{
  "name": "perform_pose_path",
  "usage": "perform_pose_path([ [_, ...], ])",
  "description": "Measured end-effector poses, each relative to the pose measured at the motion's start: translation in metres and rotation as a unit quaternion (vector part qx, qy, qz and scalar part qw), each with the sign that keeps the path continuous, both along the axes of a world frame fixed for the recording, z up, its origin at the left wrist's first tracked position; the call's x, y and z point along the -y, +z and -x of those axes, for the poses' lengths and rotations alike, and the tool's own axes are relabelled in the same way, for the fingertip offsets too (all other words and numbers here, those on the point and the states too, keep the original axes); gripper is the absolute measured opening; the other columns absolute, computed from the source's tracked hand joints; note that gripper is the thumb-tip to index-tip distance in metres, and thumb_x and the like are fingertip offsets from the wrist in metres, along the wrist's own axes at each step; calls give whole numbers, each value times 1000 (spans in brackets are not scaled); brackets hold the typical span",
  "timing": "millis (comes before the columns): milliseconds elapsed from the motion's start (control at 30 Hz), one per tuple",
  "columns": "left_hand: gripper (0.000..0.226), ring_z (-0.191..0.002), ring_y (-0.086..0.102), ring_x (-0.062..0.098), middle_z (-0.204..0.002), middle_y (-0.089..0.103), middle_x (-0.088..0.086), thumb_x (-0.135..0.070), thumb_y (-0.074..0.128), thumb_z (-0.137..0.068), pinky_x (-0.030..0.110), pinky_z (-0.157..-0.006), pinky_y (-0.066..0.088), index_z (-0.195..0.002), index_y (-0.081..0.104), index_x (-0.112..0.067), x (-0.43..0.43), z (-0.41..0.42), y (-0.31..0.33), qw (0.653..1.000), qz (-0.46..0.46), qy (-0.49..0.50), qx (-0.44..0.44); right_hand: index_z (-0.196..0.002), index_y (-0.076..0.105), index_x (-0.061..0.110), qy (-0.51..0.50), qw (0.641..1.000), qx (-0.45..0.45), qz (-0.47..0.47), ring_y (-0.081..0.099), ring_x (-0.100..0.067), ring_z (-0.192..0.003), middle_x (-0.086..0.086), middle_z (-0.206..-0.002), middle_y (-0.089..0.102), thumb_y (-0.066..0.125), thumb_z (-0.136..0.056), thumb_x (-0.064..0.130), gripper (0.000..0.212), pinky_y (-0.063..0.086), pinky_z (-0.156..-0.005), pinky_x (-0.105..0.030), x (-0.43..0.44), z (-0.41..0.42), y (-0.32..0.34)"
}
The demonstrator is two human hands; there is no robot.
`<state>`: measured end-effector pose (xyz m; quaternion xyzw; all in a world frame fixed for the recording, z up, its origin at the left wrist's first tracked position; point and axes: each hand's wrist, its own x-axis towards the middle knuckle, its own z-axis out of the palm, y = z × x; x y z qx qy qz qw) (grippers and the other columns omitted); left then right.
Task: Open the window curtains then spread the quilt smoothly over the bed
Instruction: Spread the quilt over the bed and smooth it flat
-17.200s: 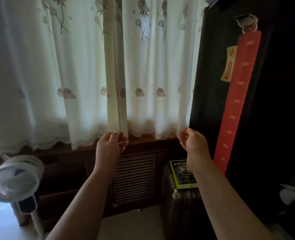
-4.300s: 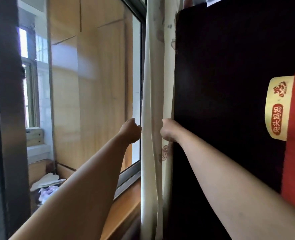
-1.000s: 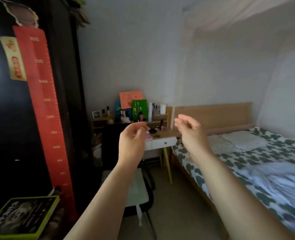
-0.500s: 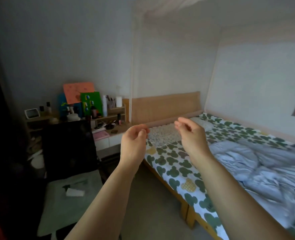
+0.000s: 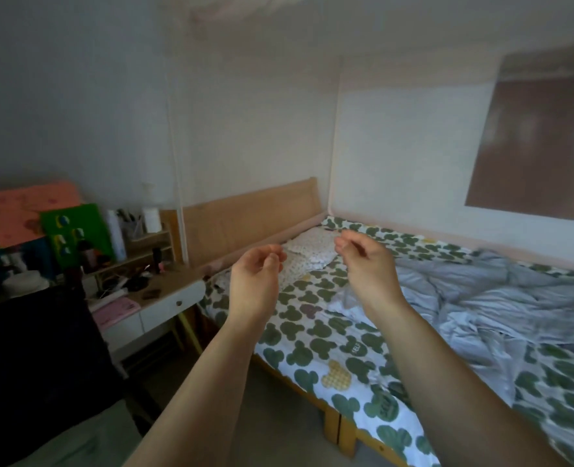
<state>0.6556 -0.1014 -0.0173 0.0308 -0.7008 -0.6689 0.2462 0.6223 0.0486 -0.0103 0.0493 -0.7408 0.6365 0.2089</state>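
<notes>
Quilt (image 5: pixel 501 298) in pale grey, lying crumpled and bunched on the far right half of the bed (image 5: pixel 315 345), heaped toward the wall side, folds running every way, not spread flat. Beneath it a white sheet printed with green mouse-head shapes, bare along the near edge and at the head end. Speckled pillow (image 5: pixel 307 252) up by the wooden headboard (image 5: pixel 245 214), well apart from the quilt's main heap.

From the head camera, both forearms raised in front, over the near edge of the bed. Left hand (image 5: pixel 255 281) empty, fingers curled loosely inward, thumb close to fingertips, gripping nothing. Right hand (image 5: pixel 368 264) likewise empty, fingers half-bent and relaxed, touching neither quilt nor sheet. Hands near each other, a gap between them, the pillow showing through that gap.

To the left, a cluttered desk (image 5: pixel 174 291) with a white drawer front, just beside the head of the bed. Green board (image 5: pixel 76 230) and orange board (image 5: pixel 26 210) propped against the wall behind the clutter. Brown panel (image 5: pixel 535 146) on the right wall above the bed, blurred. Window curtains out of view.
</notes>
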Motion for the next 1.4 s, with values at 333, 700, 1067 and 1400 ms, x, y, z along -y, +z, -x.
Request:
perform_pose_path([
  [333,20,-93,63,4,-99,69,-6,-16,48,-98,16,-76,46,-105,66,-17,15,78,0,996,-14,-90,-6,-122,61,12,-71,997,-12,41,60,-14,-111,-1,-118,65,53,-96,18,27,44,-103,-28,15,62,1],
  [700,21,-94,64,5,-97,69,-5,-14,48,-98,14,-78,46,-108,66,-13,-20,169,-13,988,-31,-150,-5,-123,61,9,-120,993,0,17,58,-12,-104,-1,-114,64,53,-97,17,29,42,-94,-19,-16,132,-5],
  [1067,21,-96,65,8,-100,70,-7,-19,49,-98,25,-88,49,-108,67,-18,-95,301,-4,988,-42,-150,-10,-123,61,8,-143,989,-14,-24,57,-11,-106,-4,-119,63,53,-97,18,29,43,-97,-21,-93,254,11],
  [1400,23,-96,63,10,-101,68,-3,-15,45,-99,21,-80,48,-109,66,-14,-126,407,-23,991,-40,-128,-7,-122,62,10,-132,991,5,-30,59,-12,-100,0,-112,65,54,-96,20,28,50,-91,-28,-129,365,-13],
])
